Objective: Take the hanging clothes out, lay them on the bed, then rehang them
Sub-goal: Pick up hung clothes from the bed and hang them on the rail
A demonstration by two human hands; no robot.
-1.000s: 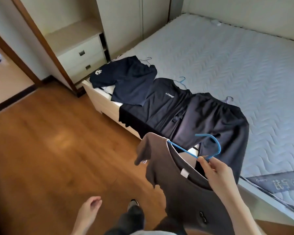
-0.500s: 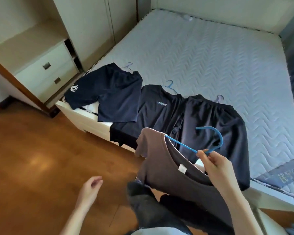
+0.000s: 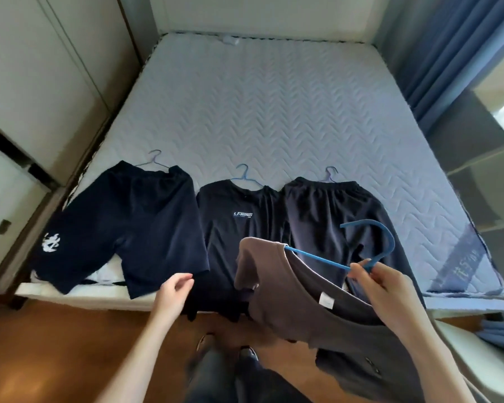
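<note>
view: single head camera | faces: forward and down, toward bed (image 3: 274,112) foot edge | range: close over hands at lower frame | wide-angle, room edges bowed

**Readable marks on the clothes and bed**

The dark T-shirt (image 3: 239,228) in the middle of the row bears "LI-NING" in pale letters on its chest. The navy shorts (image 3: 122,228) carry a white emblem, unreadable. The mattress label (image 3: 460,266) shows characters too blurred to read.
</note>
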